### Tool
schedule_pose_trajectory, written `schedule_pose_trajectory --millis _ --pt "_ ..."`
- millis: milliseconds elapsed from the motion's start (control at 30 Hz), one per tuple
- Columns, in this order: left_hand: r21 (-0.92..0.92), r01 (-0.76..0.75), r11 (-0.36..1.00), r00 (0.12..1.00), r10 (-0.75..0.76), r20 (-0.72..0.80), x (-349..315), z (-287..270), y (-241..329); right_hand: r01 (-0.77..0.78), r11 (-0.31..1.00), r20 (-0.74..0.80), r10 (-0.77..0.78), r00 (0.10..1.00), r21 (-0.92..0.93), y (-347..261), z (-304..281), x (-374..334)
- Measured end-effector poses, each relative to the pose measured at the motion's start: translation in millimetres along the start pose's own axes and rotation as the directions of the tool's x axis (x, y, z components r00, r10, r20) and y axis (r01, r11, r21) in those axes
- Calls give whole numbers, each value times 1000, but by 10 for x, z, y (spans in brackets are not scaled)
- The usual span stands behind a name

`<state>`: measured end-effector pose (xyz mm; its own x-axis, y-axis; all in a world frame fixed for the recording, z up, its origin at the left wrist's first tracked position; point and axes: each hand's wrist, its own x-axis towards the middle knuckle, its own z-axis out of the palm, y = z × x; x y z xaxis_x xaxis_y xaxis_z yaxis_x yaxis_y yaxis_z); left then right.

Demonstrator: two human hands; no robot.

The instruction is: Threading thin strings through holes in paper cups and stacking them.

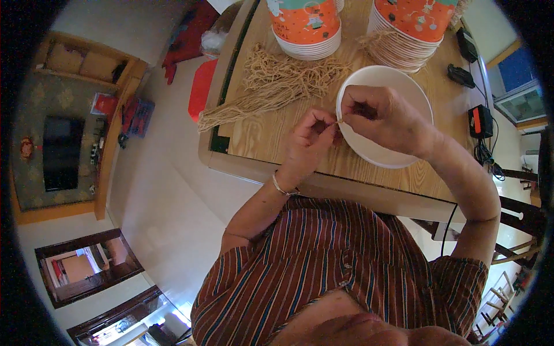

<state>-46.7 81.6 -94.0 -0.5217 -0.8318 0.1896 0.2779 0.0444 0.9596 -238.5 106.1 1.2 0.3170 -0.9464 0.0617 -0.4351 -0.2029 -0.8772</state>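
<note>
A white paper bucket (384, 151) lies tipped on the table in front of me, its open mouth facing me. At the left side of its rim, the fingertips of both my hands meet in a pinch. My left hand (309, 144) is closed from outside the rim, and my right hand (392, 118) is closed over the bucket's mouth. A tiny tan bit of twine (340, 120) shows between the fingertips; the rest of it is hidden by my fingers. Beyond my left hand lies a loose bundle of tan twine (277, 86), its straight end reaching the table's left edge.
Two stacks of orange and white paper buckets (306, 29) (407, 34) stand at the far side, with twine hanging on the right stack. Black adapters and cables (480, 122) lie along the right edge of the wood-grain table (259, 147). A red stool (202, 86) stands left.
</note>
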Motion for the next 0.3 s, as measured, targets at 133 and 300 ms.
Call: schedule_pose_trajectory --millis 133,300 --pt "-99 8 995 1000 -7 6 -29 64 9 19 997 7 -19 1000 -70 -52 9 -8" --pt "58 -101 993 995 102 -10 -71 62 -110 38 988 12 -37 999 -148 -108 22 -18"
